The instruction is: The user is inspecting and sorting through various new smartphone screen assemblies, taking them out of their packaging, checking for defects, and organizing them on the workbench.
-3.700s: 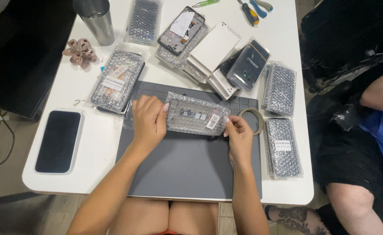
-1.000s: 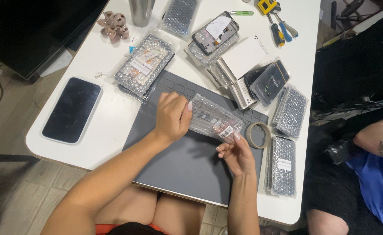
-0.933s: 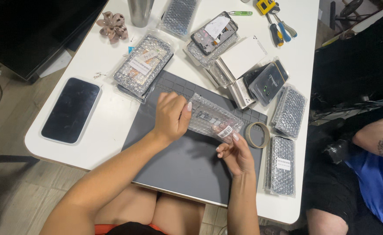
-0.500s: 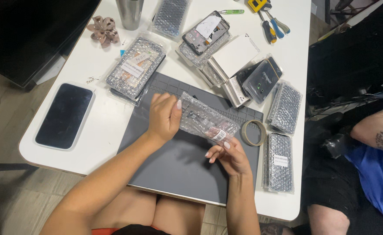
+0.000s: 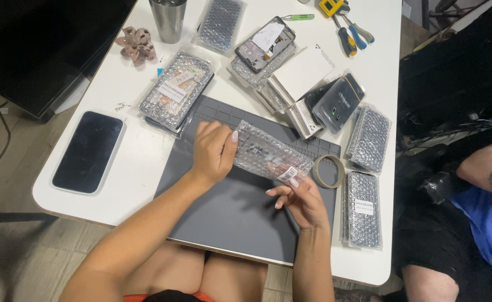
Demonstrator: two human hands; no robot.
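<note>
Both my hands hold one long bubble-wrapped packet (image 5: 268,154) just above a grey work mat (image 5: 235,207). My left hand (image 5: 213,152) grips the packet's left end, thumb on top. My right hand (image 5: 302,198) is under its right end, fingertips pinching the corner by a small white label. The packet lies tilted, its right end lower and nearer me.
A tape roll (image 5: 328,170) lies on the mat's right edge. Several bubble-wrapped packets (image 5: 363,210) sit around the mat. On the white table (image 5: 128,117) are a dark phone (image 5: 88,151), a metal cup (image 5: 168,19), screwdrivers (image 5: 352,33) and a pink clip (image 5: 136,45). Another person's arm (image 5: 489,168) is at the right.
My hands have kept hold of the packet, which now sits a little more tilted. My right hand has moved from the packet's end to underneath its corner. The camera view has shifted.
</note>
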